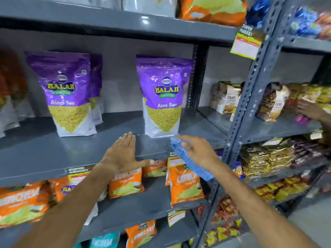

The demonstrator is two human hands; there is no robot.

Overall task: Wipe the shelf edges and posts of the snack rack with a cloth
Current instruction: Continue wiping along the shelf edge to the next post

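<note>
left hand (123,151) flat, open on shelf (53,154); right hand (195,149) grips blue cloth (189,163) above shelf edge; wiping underway, next likely the post (250,97) to its right

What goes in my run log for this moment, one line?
left hand: flat on shelf | right hand: holds blue cloth | wiping: shelf edge

1 head-worn view looks forward and slightly down at a grey rack (53,169) from close range, at arm's reach, both forearms entering from the bottom edge. It faces the shelves at an angle, a post (250,97) slanting across the right side.
</note>
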